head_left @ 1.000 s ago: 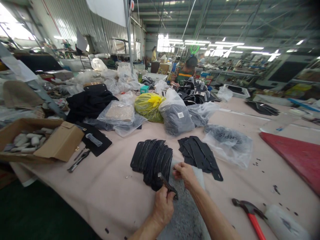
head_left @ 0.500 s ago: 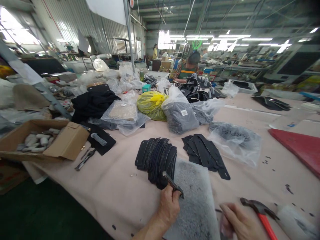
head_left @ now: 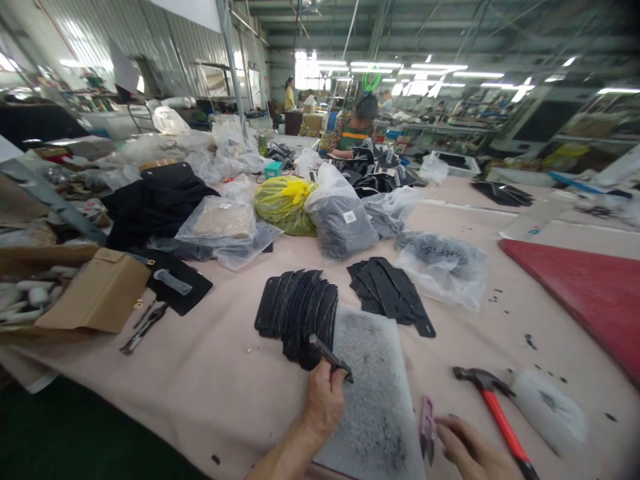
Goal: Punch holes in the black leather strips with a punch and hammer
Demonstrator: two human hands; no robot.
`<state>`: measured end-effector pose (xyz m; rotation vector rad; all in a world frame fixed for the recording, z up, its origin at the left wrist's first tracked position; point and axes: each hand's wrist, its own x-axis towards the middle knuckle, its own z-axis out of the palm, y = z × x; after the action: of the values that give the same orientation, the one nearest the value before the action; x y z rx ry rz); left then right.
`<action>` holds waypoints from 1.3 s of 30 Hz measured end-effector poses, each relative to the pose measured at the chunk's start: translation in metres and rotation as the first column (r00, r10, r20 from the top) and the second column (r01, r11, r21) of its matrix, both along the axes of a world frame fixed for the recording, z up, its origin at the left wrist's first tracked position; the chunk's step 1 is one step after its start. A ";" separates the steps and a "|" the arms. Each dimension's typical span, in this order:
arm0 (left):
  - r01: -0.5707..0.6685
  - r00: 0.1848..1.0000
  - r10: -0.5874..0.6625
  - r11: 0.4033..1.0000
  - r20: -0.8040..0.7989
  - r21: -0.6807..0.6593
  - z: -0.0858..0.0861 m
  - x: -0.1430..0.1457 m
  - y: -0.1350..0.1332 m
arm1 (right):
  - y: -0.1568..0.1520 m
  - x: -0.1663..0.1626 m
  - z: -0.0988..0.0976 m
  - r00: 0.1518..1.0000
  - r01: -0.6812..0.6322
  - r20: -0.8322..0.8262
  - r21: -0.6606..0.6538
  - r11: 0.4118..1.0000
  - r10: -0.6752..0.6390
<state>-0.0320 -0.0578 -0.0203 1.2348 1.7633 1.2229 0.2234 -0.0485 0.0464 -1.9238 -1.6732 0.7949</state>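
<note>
My left hand (head_left: 326, 397) is closed around a dark metal punch (head_left: 327, 355), held slantwise over the left edge of a scuffed pale board (head_left: 380, 373). Just beyond the punch, a fanned stack of black pieces (head_left: 303, 313) rests on the table and slightly overlaps the board. My right hand (head_left: 470, 450), partly cut off by the lower edge, is open with its fingers stretched out. Close to its fingertips lie pink thread snips (head_left: 427, 427), beside the board's right edge. A claw hammer with a red handle (head_left: 500, 410) lies to the right of that hand.
More black strips (head_left: 393, 293) lie behind the board. Plastic bags (head_left: 340, 220) and a yellow bag (head_left: 285, 203) stand further back. On the left are a cardboard box (head_left: 95, 293) and pliers-like tools (head_left: 145, 327). A red sheet (head_left: 575, 293) lies right; a co-worker (head_left: 355, 130) sits across.
My right hand has drawn away from the pink snips, which now show plainly on the table. My left hand keeps its grip on the punch. The view has turned slightly right.
</note>
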 end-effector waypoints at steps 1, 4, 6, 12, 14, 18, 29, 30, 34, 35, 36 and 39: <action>0.006 1.000 -0.006 1.000 -0.003 0.015 0.000 0.000 -0.001 | 0.013 -0.023 0.003 0.995 -0.071 -0.077 -0.087 0.994 0.064; 0.045 0.998 -0.040 0.994 -0.051 0.096 0.000 0.000 -0.004 | 0.064 -0.106 0.003 0.947 -0.204 -0.296 -0.256 0.945 0.125; 0.073 0.993 -0.058 0.986 -0.100 0.150 0.000 0.001 -0.006 | 0.093 -0.152 -0.004 0.941 -0.222 -0.317 -0.309 0.925 0.120; 0.080 0.992 -0.060 0.980 -0.114 0.182 0.001 0.001 -0.005 | 0.122 -0.194 -0.029 0.956 -0.233 -0.269 -0.469 0.852 0.114; 0.085 0.995 -0.072 0.977 -0.073 0.196 0.004 0.000 -0.003 | 0.123 -0.193 -0.033 0.960 -0.233 -0.254 -0.502 0.833 0.115; 0.079 0.996 -0.072 0.980 -0.045 0.183 0.007 -0.001 0.000 | 0.125 -0.197 -0.036 0.961 -0.225 -0.256 -0.505 0.833 0.104; 0.074 0.984 -0.046 0.985 -0.172 0.157 -0.003 0.001 -0.003 | 0.125 -0.102 -0.003 0.946 -0.220 -0.295 -0.280 0.934 0.135; 0.065 0.987 -0.040 0.986 -0.158 0.152 -0.004 0.001 -0.002 | 0.119 -0.090 0.000 0.943 -0.232 -0.297 -0.277 0.932 0.146; 0.019 0.992 -0.003 0.992 -0.124 0.126 -0.008 -0.002 0.001 | 0.082 -0.065 -0.003 0.944 -0.271 -0.272 -0.328 0.905 0.185; 0.015 0.992 0.001 0.992 -0.124 0.123 -0.008 -0.002 0.001 | 0.072 -0.062 -0.007 0.949 -0.271 -0.251 -0.345 0.898 0.190; 0.014 0.992 0.002 0.992 -0.126 0.122 -0.008 -0.002 0.001 | 0.063 -0.061 -0.011 0.955 -0.268 -0.223 -0.361 0.893 0.196; 0.021 0.991 -0.005 0.992 -0.132 0.122 -0.006 -0.002 0.000 | 0.041 -0.059 -0.021 0.969 -0.245 -0.103 -0.372 0.895 0.222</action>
<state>-0.0343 -0.0574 -0.0261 1.4246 1.7924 1.2855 0.1641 -0.0073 0.0250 -1.9382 -1.8429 1.3470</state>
